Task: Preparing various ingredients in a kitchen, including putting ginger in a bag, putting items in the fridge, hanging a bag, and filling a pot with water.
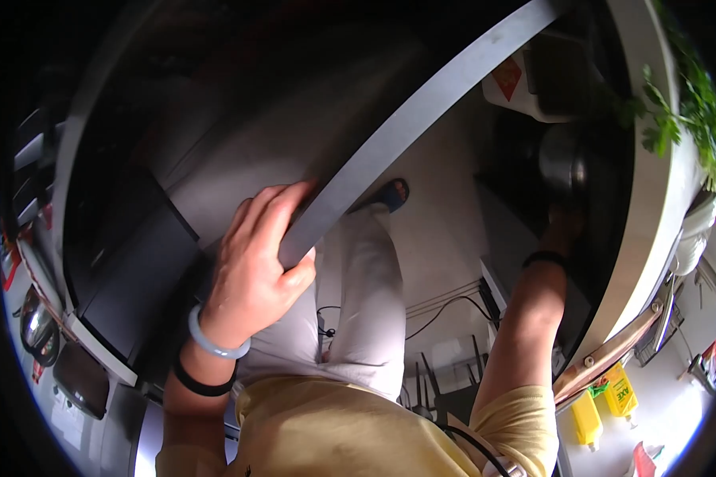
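My left hand [256, 262] grips the edge of a dark cabinet door [417, 119], with the thumb on the near side and the fingers over the far side. The door's pale edge slants up to the right across the view. My right hand [565, 223] reaches into the dark space below the counter. It is close to a shiny metal pot [564, 161]; its fingers are lost in shadow, and I cannot tell whether they grip the pot. Beyond the pot is a white container [513, 89] with a red diamond-shaped label.
Leafy green herbs [701, 119] lie on the countertop [638, 250] at the right, beside a wooden board [602, 361]. Yellow AXE bottles [620, 390] are at lower right. A black cable [453, 301] runs along the floor behind my legs. My sandalled foot [397, 194] stands below the door.
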